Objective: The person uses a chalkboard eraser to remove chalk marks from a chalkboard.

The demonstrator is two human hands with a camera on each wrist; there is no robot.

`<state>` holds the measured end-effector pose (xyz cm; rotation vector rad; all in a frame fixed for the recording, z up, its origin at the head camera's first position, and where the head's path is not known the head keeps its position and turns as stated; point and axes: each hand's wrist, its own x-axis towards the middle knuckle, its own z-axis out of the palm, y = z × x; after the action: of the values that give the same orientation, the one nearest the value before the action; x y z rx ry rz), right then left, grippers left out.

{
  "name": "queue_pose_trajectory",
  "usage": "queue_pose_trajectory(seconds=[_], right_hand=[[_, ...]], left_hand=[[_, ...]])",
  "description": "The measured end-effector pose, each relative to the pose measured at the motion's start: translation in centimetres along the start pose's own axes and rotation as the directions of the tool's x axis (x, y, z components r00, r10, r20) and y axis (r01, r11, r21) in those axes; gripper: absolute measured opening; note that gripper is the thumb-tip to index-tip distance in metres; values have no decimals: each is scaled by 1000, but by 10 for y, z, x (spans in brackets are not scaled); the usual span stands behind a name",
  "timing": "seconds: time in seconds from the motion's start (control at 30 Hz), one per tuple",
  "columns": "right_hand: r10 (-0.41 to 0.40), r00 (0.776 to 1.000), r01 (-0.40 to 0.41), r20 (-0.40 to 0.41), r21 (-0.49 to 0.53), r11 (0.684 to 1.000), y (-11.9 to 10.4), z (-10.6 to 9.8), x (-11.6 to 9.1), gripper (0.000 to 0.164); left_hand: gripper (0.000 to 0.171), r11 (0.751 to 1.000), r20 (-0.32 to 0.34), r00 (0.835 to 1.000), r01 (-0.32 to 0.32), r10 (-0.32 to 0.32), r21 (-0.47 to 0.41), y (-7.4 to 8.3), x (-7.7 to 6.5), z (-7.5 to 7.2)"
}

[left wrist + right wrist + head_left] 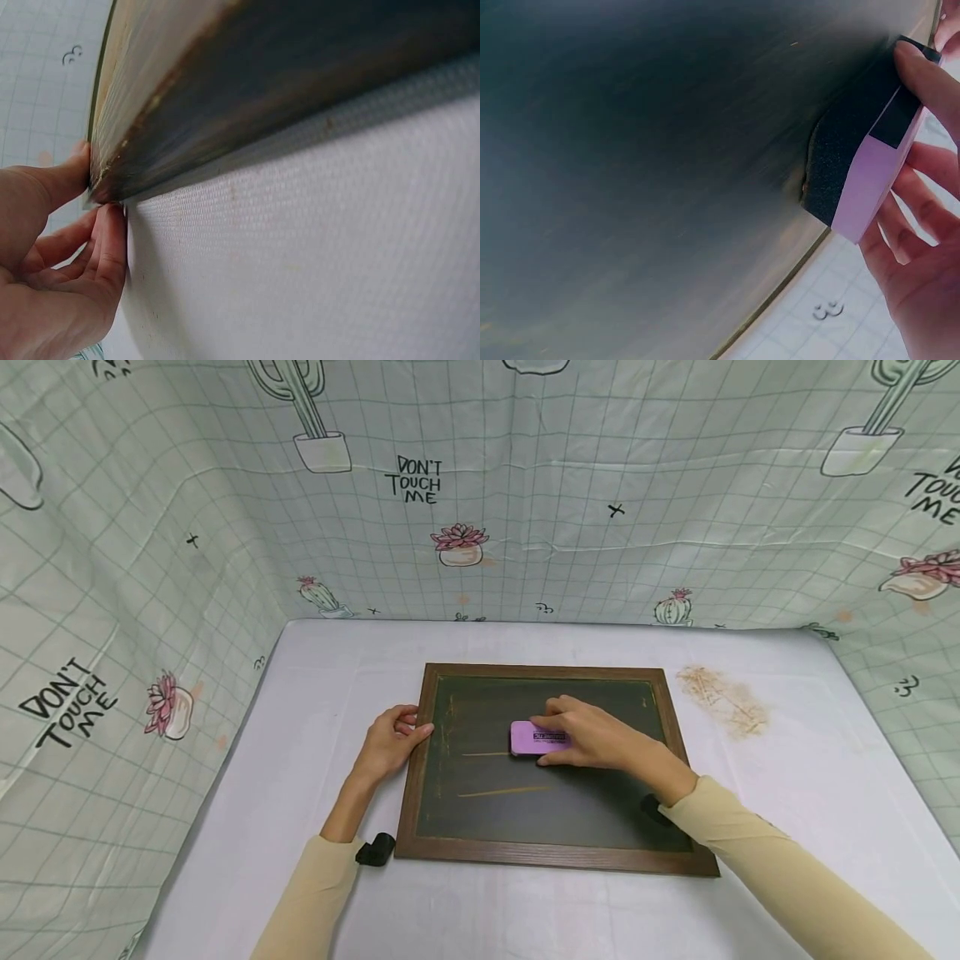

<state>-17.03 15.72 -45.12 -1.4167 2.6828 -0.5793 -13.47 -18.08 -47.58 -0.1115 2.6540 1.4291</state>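
A small chalkboard (480,822) in a brown wooden frame lies on the white-covered table. My right hand (600,737) grips a purple eraser (525,737) between thumb and fingers, its dark felt side against the board, right of centre. Yellowish chalk lines (504,792) run across the dark surface left of and below the eraser. At the board's left edge, my left hand (388,743) pinches the frame. The left wrist view shows its thumb on one side of the frame edge (112,161) and its fingers on the other.
Brown dust (723,700) is spread on the table (337,693) right of the board. A printed grid cloth (555,502) forms walls behind and at both sides. Black wrist devices (376,850) sit at both cuffs.
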Motion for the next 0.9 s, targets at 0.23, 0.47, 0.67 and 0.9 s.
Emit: queue_pose_trajectory(seconds=[0.23, 0.47, 0.67, 0.9], right_hand=[[-31, 999, 31, 13, -8, 999, -9, 6, 19, 55], [-50, 998, 50, 27, -6, 999, -19, 13, 36, 55], [-71, 997, 72, 42, -13, 997, -27, 19, 50, 55], [-91, 994, 93, 52, -25, 995, -38, 23, 65, 56]], left_hand=[[52, 1000, -1, 1000, 1, -1, -8, 0, 1, -1], [51, 1000, -2, 1000, 5, -5, -7, 0, 1, 0], [51, 1000, -4, 1000, 9, -9, -4, 1, 0, 0], [51, 1000, -4, 1000, 17, -17, -2, 2, -1, 0]])
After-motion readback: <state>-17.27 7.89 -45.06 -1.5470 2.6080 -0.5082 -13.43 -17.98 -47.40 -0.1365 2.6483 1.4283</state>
